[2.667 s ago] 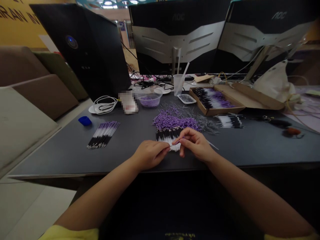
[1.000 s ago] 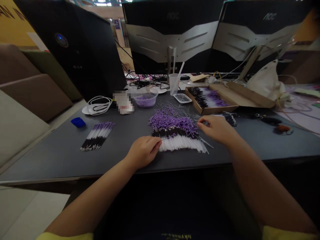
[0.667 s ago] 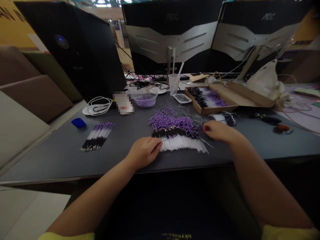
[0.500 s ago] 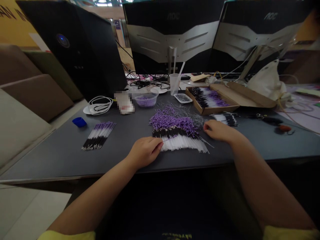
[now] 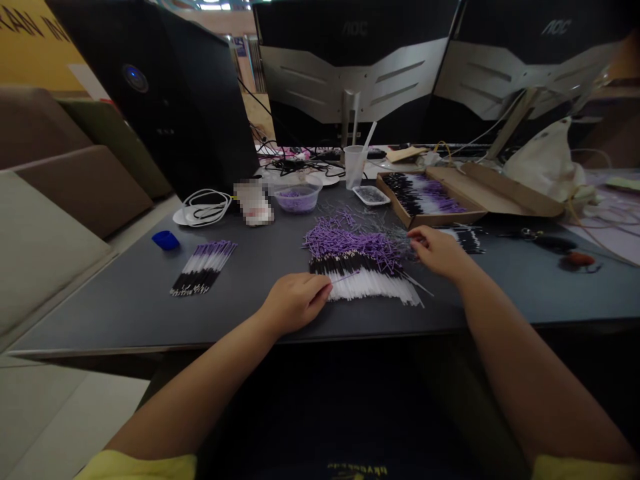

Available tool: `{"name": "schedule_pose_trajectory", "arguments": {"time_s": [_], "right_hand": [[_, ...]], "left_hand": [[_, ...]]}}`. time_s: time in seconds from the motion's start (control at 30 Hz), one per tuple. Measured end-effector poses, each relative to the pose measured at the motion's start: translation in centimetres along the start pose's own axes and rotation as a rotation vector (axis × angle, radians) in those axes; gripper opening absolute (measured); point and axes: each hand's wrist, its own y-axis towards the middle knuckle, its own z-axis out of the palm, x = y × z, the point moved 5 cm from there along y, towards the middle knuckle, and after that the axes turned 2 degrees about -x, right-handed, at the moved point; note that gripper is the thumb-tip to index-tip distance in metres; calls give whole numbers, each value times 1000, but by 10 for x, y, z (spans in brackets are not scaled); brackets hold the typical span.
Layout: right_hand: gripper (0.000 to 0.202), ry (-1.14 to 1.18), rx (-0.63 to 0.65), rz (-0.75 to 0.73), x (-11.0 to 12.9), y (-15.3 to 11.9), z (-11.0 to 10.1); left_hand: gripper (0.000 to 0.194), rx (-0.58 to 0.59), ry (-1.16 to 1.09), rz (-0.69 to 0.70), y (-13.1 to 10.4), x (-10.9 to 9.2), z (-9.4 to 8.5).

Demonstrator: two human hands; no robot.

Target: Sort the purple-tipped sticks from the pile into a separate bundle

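My left hand [image 5: 296, 301] pinches a thin stick with a purple end, which points right over a wide row of black-and-white sticks [image 5: 370, 285]. Behind that row lies a loose heap of small purple pieces [image 5: 350, 240]. My right hand [image 5: 434, 249] hovers at the heap's right side, beside a tangle of thin grey pieces [image 5: 400, 235]. Its thumb and fingers are slightly apart, and nothing can be made out between them. A neat bundle of purple, white and black sticks [image 5: 204, 268] rests on the left of the desk.
An open cardboard box [image 5: 425, 217] of sticks stands behind my right hand. Farther back are a clear tub [image 5: 297, 199], a small white tray [image 5: 371, 195] and a plastic cup [image 5: 354, 168]. A blue piece [image 5: 165, 240] and a coiled white cable [image 5: 207, 208] lie left.
My right hand has lifted slightly and its fingers have parted. My left hand keeps its pinch on the purple-ended stick. The whole view has shifted a little.
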Motion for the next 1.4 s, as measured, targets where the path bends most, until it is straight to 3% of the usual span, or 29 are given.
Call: {"name": "schedule_pose_trajectory", "arguments": {"time_s": [0.23,0.4,0.57,0.97,1.2,1.4], "right_hand": [[12,108,-1,14,3,-3,0],[13,410,21,184,3,-4,6],[14,626,-20,215,4,-2,7],[12,475,-14,188,4,-3,4],[30,437,27,186,-1,-2,9],[32,455,46,198,-2,-3,11]], "left_hand": [[19,9,-15,3,0,-1,1],[20,16,-8,-2,-1,0,1],[21,30,-22,-2,0,0,1],[19,18,-13,-5,-1,-1,2],[19,21,-9,0,-1,-2,2],[19,21,1,7,0,-3,1]]}}
